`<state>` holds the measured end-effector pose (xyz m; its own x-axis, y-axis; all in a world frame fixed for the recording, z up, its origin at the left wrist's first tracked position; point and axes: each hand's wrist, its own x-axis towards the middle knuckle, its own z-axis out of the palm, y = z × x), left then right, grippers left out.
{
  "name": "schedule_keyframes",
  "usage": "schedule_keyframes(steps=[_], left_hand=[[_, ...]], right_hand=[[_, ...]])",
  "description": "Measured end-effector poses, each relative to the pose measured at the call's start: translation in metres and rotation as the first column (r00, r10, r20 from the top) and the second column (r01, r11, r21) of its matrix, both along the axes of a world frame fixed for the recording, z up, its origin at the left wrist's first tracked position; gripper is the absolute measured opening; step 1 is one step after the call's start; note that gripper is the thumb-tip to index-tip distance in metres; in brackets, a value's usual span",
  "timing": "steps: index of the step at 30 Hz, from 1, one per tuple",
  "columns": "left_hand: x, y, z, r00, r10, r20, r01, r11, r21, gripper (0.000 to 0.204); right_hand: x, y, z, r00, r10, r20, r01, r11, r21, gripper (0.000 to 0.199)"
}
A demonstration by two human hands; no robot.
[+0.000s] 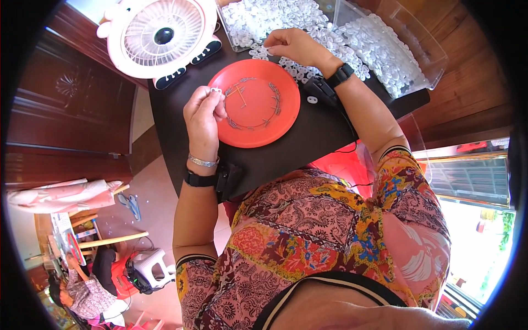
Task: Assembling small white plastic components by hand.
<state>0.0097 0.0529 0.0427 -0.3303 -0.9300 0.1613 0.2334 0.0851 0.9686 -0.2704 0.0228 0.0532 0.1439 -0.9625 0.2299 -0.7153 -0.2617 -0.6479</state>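
Note:
My left hand [204, 115] is closed in a pinch over the left rim of a red round plate [256, 118]. Between its thumb and fingertips is a small white plastic piece with holes [216, 90]. Small grey metal pins [275, 99] lie in a loose ring on the plate, with a thin yellowish stick-like piece [240, 94] among them. Beyond the plate, my right hand [297, 47] is at the near edge of a spread of white oval two-hole pieces [294, 69]. Its thumb and index fingertip are drawn together at the pieces; whatever is between them is too small to make out.
A clear bin [434, 71] heaped with white pieces stands on the dark table [176, 129] at the right. A white fan [165, 36] occupies the far left corner. One loose white piece [312, 100] lies right of the plate. Another person [91, 291] sits at lower left.

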Motion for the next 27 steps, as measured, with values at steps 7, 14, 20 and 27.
schedule_keyframes(steps=[7,14,20,27], left_hand=[[-0.001,0.003,-0.001,0.998,-0.041,0.041,0.042,0.999,-0.015,0.019],[-0.003,0.005,-0.001,0.998,-0.043,0.054,0.045,0.998,-0.037,0.019],[-0.003,0.005,-0.003,0.994,-0.064,0.088,0.066,0.997,-0.027,0.019],[-0.002,0.004,-0.003,0.993,-0.044,0.108,0.048,0.998,-0.033,0.018]], right_hand=[[0.035,0.019,0.018,0.805,0.119,0.581,-0.294,0.931,0.218,0.021],[0.052,0.032,0.022,0.861,0.181,0.475,-0.321,0.919,0.231,0.021],[0.055,0.034,0.022,0.876,0.194,0.441,-0.321,0.918,0.234,0.021],[0.054,0.033,0.018,0.891,0.251,0.378,-0.328,0.932,0.155,0.020]])
